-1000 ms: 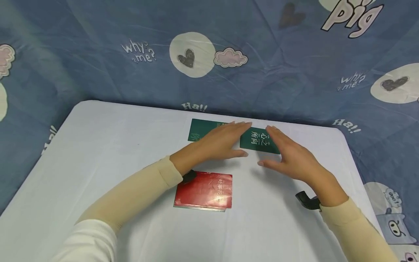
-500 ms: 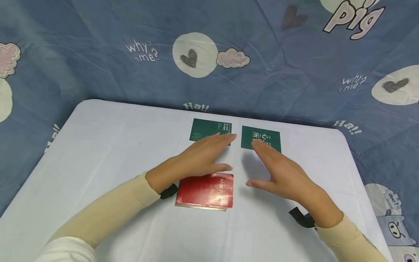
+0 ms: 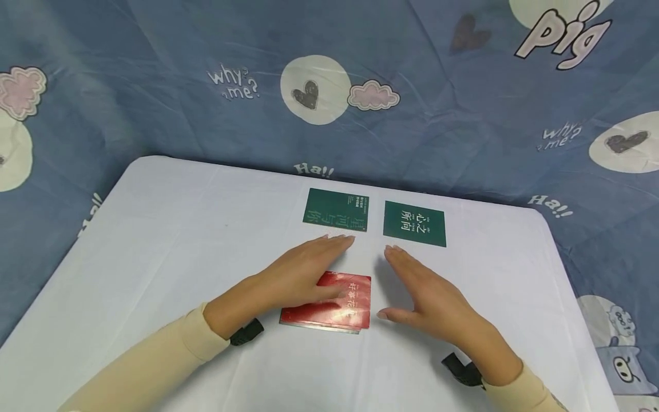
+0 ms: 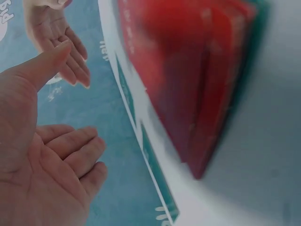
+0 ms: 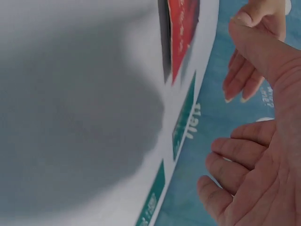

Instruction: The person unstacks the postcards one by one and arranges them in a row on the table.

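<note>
My left hand (image 3: pixel 298 274) hovers over the stack of red cards (image 3: pixel 329 315), its fingers straight and its thumb across the top card. My right hand (image 3: pixel 437 300) is held to the right of that stack, fingers extended, thumb toward the red cards. Neither hand holds anything. Farther back lie two dark green cards with pale Chinese characters, a left one (image 3: pixel 336 210) and a right one (image 3: pixel 414 223), side by side with a gap. In the left wrist view the red cards (image 4: pixel 188 70) appear large and blurred, with a green edge beneath them.
A white cloth-covered table (image 3: pixel 170 240) with rounded far corners carries all the cards. Behind it hangs a blue patterned cloth (image 3: pixel 206 126) with cartoon prints. A black strap (image 3: pixel 247 332) sits at the left wrist, and a similar strap (image 3: pixel 463 372) at the right.
Both hands have drawn back from the green cards toward the near side, uncovering them. The left hand now overlaps the red stack. The cards stay where they were.
</note>
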